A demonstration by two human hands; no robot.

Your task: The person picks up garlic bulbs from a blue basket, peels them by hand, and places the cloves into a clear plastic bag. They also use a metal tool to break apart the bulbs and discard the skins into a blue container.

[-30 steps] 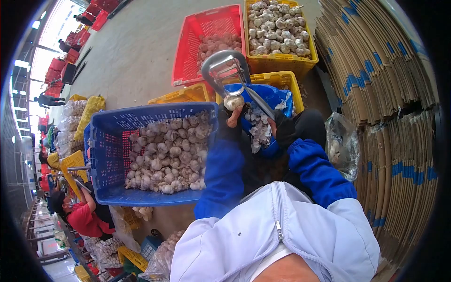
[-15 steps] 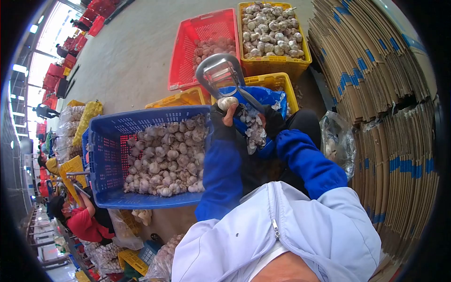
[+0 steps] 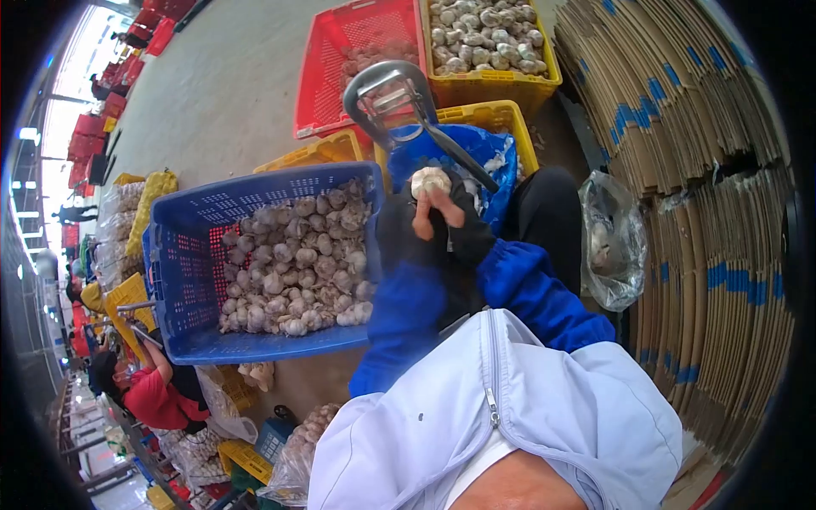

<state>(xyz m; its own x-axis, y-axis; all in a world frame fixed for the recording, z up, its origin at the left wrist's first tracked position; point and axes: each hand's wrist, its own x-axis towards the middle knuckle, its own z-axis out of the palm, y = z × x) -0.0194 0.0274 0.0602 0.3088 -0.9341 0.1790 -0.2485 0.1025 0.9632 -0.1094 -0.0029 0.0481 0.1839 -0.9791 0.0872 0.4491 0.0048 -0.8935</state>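
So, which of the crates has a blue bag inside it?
The near yellow crate, just beyond the left hand holding a garlic bulb. The blue crate, red crate and far yellow crate have no bag.

Your grey concrete floor [image 3: 229, 93] carries a blue crate [image 3: 183, 255] of garlic on its near left. A red crate [image 3: 327, 81] and yellow crates [image 3: 497, 83] stand farther out. Flattened cardboard [image 3: 697, 170] is stacked along the right edge, with a clear plastic bag [image 3: 614, 246] beside it.

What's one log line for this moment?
left hand: holding garlic bulb | right hand: beside it | metal cutter: beyond hands | blue crate: garlic-filled
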